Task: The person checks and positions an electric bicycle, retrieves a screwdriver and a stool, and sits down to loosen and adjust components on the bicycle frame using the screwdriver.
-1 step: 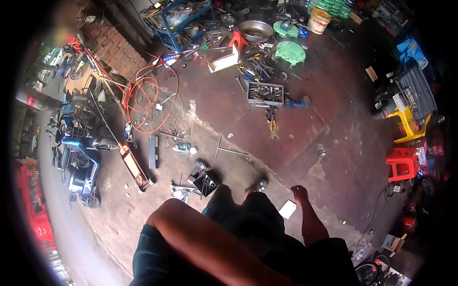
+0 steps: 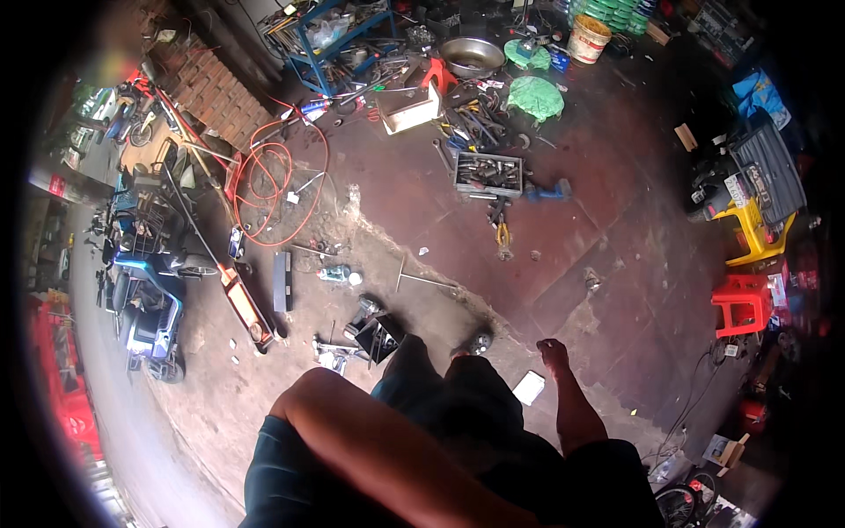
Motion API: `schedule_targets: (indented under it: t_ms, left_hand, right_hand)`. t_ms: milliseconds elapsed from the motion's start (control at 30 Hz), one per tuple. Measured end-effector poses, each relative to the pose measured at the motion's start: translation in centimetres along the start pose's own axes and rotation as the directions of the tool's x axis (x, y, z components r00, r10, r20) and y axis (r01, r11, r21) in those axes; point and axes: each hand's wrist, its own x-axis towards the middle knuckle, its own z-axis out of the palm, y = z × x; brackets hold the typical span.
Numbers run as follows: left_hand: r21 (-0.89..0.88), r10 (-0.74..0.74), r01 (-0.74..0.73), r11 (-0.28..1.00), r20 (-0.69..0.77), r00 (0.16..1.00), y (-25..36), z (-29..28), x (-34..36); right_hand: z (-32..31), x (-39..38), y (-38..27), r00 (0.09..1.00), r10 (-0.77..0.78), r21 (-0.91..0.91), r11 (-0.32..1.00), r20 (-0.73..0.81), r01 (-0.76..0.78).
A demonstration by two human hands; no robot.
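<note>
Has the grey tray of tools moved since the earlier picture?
No. Judged against the blue metal rack, the grey tray shows no visible shift.

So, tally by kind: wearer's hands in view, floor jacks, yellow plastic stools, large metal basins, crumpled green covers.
Right hand: 1
Floor jack: 1
Yellow plastic stool: 1
Large metal basin: 1
Crumpled green covers: 2
Total: 6

Floor: stained, reddish on the right side. Directly on it: 1 grey tool tray, orange floor jack, orange hose, yellow-handled pliers, T-bar, white rectangular item.
</note>
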Motion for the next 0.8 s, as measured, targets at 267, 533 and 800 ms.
schedule_targets:
  t_ms: [267, 533, 800]
  left_hand:
    - [-0.002, -0.010, 0.010, 1.000, -0.082, 0.997, -3.3, -3.8, 4.1]
    - [-0.077, -0.030, 0.016, 0.997, -0.185, 0.982, -1.4, -10.6, 5.1]
    - [-0.504, -0.200, 0.183, 0.844, 0.019, 0.980, 6.6, -23.3, 5.6]
  right_hand:
    - [-0.4, 4.0, -1.6, 0.992, -0.025, 0.111, 0.994, 0.123, 0.012]
    - [1.0, 4.1, -1.1, 0.918, 0.248, -0.133, 0.967, 0.309, -0.216]
    - [2.4, 11.0, -13.5, 0.901, 0.319, 0.012, 0.941, 0.294, -0.337]
